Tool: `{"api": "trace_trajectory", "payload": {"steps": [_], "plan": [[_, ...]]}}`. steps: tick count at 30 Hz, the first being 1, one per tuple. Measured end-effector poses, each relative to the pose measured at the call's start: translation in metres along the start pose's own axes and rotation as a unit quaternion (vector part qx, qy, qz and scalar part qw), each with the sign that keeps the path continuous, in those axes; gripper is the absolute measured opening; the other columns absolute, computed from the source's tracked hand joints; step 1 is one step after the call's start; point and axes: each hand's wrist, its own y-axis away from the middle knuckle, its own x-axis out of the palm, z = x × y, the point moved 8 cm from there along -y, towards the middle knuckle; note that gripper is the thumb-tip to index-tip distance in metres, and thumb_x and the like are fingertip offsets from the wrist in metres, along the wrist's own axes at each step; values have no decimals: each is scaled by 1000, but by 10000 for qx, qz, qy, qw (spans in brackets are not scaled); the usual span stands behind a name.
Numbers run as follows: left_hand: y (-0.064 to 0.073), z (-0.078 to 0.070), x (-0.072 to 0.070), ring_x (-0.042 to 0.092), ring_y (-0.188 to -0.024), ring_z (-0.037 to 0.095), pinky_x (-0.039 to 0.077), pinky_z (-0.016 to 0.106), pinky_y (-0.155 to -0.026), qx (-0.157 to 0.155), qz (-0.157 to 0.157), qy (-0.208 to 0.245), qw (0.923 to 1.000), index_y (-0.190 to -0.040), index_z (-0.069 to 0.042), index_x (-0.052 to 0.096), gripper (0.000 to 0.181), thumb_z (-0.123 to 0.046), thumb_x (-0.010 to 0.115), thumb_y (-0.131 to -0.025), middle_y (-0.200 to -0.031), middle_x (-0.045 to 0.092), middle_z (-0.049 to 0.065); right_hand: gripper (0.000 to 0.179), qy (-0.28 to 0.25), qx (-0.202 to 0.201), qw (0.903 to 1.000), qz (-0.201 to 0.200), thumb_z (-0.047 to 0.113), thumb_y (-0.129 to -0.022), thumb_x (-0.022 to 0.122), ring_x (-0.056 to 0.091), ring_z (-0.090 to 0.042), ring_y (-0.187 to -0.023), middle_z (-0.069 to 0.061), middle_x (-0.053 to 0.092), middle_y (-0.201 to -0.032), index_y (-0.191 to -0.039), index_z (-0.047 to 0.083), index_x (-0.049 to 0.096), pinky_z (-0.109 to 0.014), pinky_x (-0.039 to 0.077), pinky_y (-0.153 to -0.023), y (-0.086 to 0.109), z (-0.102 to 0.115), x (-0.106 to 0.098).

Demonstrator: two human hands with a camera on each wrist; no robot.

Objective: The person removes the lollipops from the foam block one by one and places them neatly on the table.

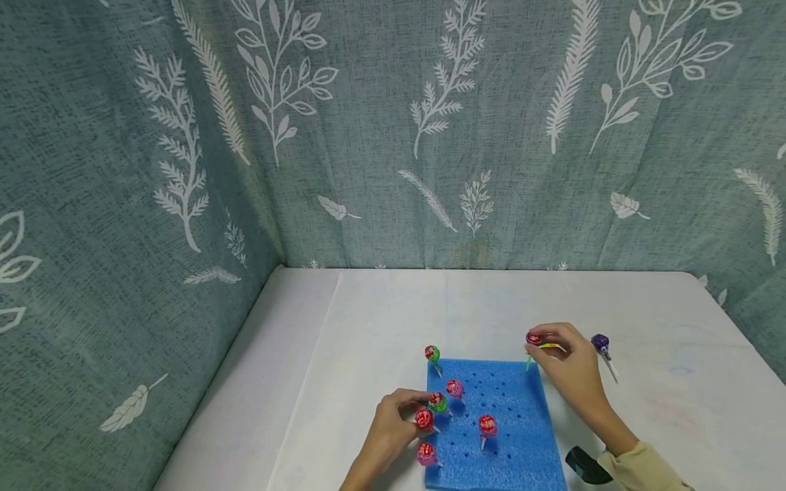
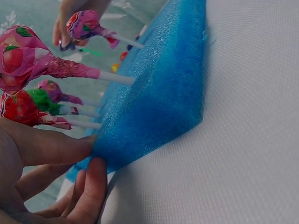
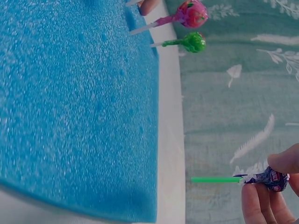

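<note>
Nearest to me on the head feed are a beige sleeve (image 1: pixel 647 469) on the right and a black object (image 1: pixel 586 466) beside its cuff. Left of them lies the blue foam board (image 1: pixel 525 429), dotted with holes. A pink lollipop (image 1: pixel 426 454) stands at its near left edge, and a pink-and-red lollipop (image 1: pixel 488 424) leans toward the middle, its white stick in the foam.

Next along the left edge I see the left hand (image 1: pixel 389 424), thumb and fingertips touching the board's side; I cannot tell whether they pinch the foam or just rest against it. Right by those fingers are a red lollipop (image 1: pixel 424 419) and a green-and-red lollipop (image 1: pixel 438 402), with a small pink lollipop (image 1: pixel 455 389) a little beyond. A green lollipop (image 1: pixel 432 353) marks the far left corner.

At the far right corner, I have the right hand (image 1: pixel 574 365) pinching a dark-wrapped lollipop (image 3: pixel 275 179) by its head, the green stick's free end clear of the foam. To the right, a purple lollipop (image 1: pixel 600 342) lies on the white table (image 1: pixel 344 361). Behind everything hangs a leaf-print curtain (image 1: pixel 368 136).
</note>
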Motion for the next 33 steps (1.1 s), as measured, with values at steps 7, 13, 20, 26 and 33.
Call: {"api": "trace_trajectory", "payload": {"steps": [7,13,20,26,33], "plan": [[-1,0,-1,54,-84,12,43,39,-86,-94,-48,-54,9999,-94,-17,67,49,9,73,-54,-90,59,-6,32,84,102,9998,-116,21,-71,72,57,-8,-84,8,56,-97,-100,29,61,-14,48,-68,-3,-7,-12],[0,1,0,54,-82,9,41,42,-88,-100,-113,-104,9998,-93,-19,67,50,9,74,-52,-87,58,-7,29,-22,232,9996,-127,17,-71,72,56,-7,-83,-1,58,-95,-99,17,63,-10,45,-67,-7,9,-27],[-1,3,1,54,-84,11,41,42,-89,-116,-70,-101,9999,-94,-18,67,50,10,73,-53,-87,58,-7,29,-95,343,9992,-192,14,-71,72,56,-10,-83,-3,58,-95,-98,13,63,-11,46,-68,-8,2,-36],[-1,3,1,54,-84,11,41,42,-88,-108,-82,-145,9998,-93,-18,67,49,9,74,-53,-89,58,-7,30,258,384,9986,-262,18,-72,71,56,-9,-85,1,58,-97,-100,18,63,-10,45,-69,-8,-4,-42],[0,0,-1,55,-84,13,42,41,-87,-43,-65,-100,9999,-94,-16,67,50,11,72,-52,-89,59,-4,27,197,423,9984,-320,14,-72,71,56,-5,-81,-1,58,-94,-98,11,64,-7,44,-66,-11,22,-53]]}}
